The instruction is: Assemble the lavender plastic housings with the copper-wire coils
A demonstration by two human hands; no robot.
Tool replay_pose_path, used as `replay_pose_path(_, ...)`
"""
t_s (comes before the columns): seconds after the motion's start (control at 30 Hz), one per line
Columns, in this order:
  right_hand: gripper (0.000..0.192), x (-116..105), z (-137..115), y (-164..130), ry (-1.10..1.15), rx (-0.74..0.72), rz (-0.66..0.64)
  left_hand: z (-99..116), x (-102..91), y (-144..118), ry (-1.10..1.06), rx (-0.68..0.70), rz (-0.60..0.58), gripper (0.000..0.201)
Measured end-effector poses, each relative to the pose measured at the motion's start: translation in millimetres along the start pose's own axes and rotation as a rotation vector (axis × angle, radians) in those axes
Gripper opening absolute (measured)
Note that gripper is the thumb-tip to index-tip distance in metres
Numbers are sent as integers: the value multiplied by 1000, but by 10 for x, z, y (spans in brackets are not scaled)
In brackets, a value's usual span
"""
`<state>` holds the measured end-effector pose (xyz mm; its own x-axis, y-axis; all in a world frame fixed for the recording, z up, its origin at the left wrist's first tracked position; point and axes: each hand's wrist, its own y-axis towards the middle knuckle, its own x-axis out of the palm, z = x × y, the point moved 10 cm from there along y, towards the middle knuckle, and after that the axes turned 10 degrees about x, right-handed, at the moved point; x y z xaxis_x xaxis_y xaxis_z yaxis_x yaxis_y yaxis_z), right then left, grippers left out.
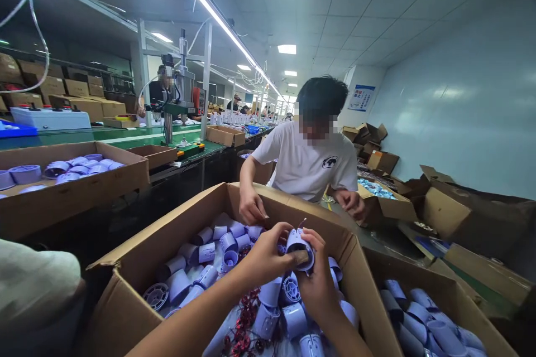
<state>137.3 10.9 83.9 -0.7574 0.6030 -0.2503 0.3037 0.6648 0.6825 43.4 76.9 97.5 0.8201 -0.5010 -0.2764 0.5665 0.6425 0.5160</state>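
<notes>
Above the middle of a big cardboard box [125, 301], both of the person's hands meet around one pale lilac plastic cup [300, 246]. The left hand [263, 259] wraps its side, the grip narrow and closed on it; the right hand [316, 281] cradles it from below, thumb pressed across its open rim. Thin wires poke from the top of the cup. Below lie many more loose cups [218, 256] and some red wire coils [243, 329] toward the near edge. At the far edge a co-worker in a white shirt [307, 164] reaches a hand [251, 206] into the same box. The step looks like checking or fitting one piece; the next move probably calls for a steady hold while turning it, minding the wires.
</notes>
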Motion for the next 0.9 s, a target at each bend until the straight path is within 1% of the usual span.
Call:
replay_pose_path(0.1,41,-22,21,-23,43,27,54,5,53,-8,-78,4,67,36)
replay_pose_path(0.17,40,-14,8,-35,46,17,65,6,46,-10,-74,-14,84,36)
replay_pose_path(0.27,43,46,-48,-44,19,-34,17,-23,-4,-10,-12,-60,74,32)
replay_pose_path(0.37,48,123,-95,-62,-27,-94,-59,-90,-73,-22,60,-110,76,27)
replay_pose_path(0.43,50,152,-102,-76,-53,-121,-90,-139,-85,-37,103,-137,66,25)
replay_pose_path(0.53,52,171,-80,-91,-62,-132,-117,-178,-52,-49,165,-142,33,24)
replay_pose_path(0.63,51,178,-42,-97,-40,-97,-115,-226,-46,-35,208,-152,14,23)
replay_pose_path(0.7,46,189,17,-84,-16,-18,-92,-276,-41,14,167,-156,-31,24)
replay_pose_path(0.73,44,205,73,-68,8,50,-86,-305,-21,51,116,-152,-81,26)
replay_pose_path(0.77,43,221,156,-47,48,141,-80,-340,21,89,40,-151,-156,31)
replay_pose_path(0.8,44,234,265,-25,110,252,-80,-367,70,125,-52,-138,-242,37)
replay_pose_path(0.83,47,231,399,-5,195,380,-74,-417,132,137,-108,-143,-354,41)
replay_pose_path(0.87,49,192,551,9,304,519,-46,-507,150,140,-109,-168,-433,43)
replay_pose_path(0.9,50,124,707,18,416,654,-9,-647,75,158,-37,-216,-424,41)
